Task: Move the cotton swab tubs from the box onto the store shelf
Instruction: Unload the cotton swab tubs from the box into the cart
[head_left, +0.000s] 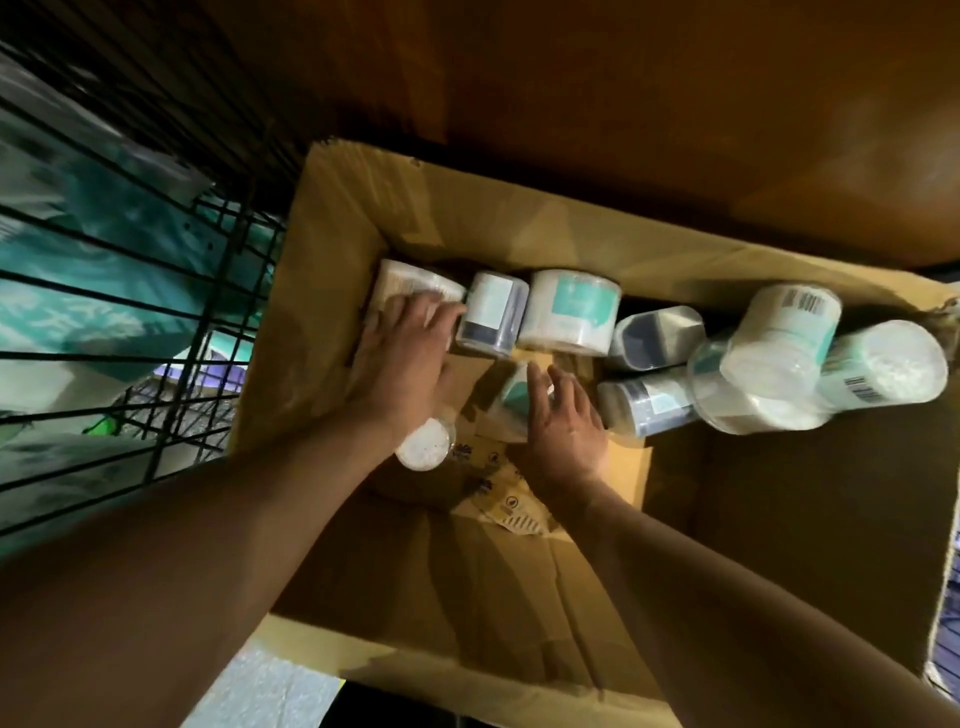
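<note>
An open cardboard box (519, 244) holds several clear cotton swab tubs lying on their sides, some with teal labels, some dark blue. My left hand (400, 358) reaches into the far left corner, fingers stretched flat over a tub (410, 283) there. Another tub (423, 449) shows its white swab ends from under that wrist. My right hand (566, 421) lies in the middle of the box, fingers extended against a teal-labelled tub (511, 397). A wide white tub (569, 312) and a dark one (491, 314) lie just beyond the fingers. More tubs (779, 353) are piled at the right.
A black wire rack (130, 291) with teal packages stands close on the left of the box. Brown wood surface (623, 104) lies beyond the box. The box's near flap (467, 597) hangs open toward me, under my forearms.
</note>
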